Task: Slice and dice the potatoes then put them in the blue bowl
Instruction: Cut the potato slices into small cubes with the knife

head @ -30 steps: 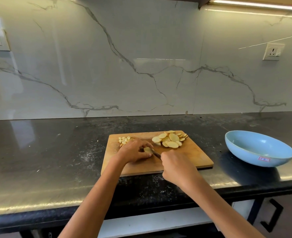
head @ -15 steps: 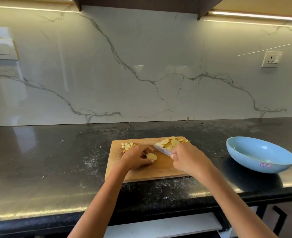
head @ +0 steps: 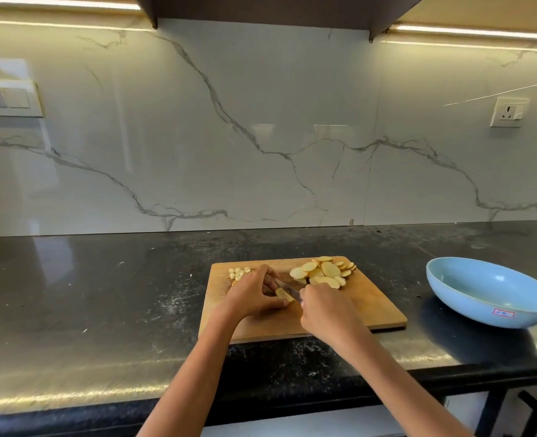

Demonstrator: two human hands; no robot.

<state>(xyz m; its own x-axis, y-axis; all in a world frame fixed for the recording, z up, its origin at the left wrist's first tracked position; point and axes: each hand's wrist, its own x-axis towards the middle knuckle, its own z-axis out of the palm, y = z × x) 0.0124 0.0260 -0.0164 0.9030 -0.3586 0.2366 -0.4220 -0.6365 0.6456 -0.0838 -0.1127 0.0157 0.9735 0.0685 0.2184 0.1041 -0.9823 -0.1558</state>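
Head view shows a wooden cutting board [head: 365, 305] lying near the front edge of the dark tabletop [head: 71, 294]. At the board's middle the left hand [head: 254, 294] curls its fingers round a single potato slice [head: 284, 294] and pins it to the wood; most of the slice is hidden under the fingers. The right hand [head: 327, 313] grips a knife [head: 287, 289], whose handle is wholly covered by the fist, so only a short stretch of blade shows, lying across the slice. Whether the edge has cut into the slice is hard to make out. A heap of round potato slices [head: 322, 272] sits at the board's far right corner, a small cluster of diced potato pieces [head: 238, 272] at its far left corner, partly behind the left hand. The blue bowl [head: 488, 298] stands toward the tabletop's right edge, its right side cut off by the frame.
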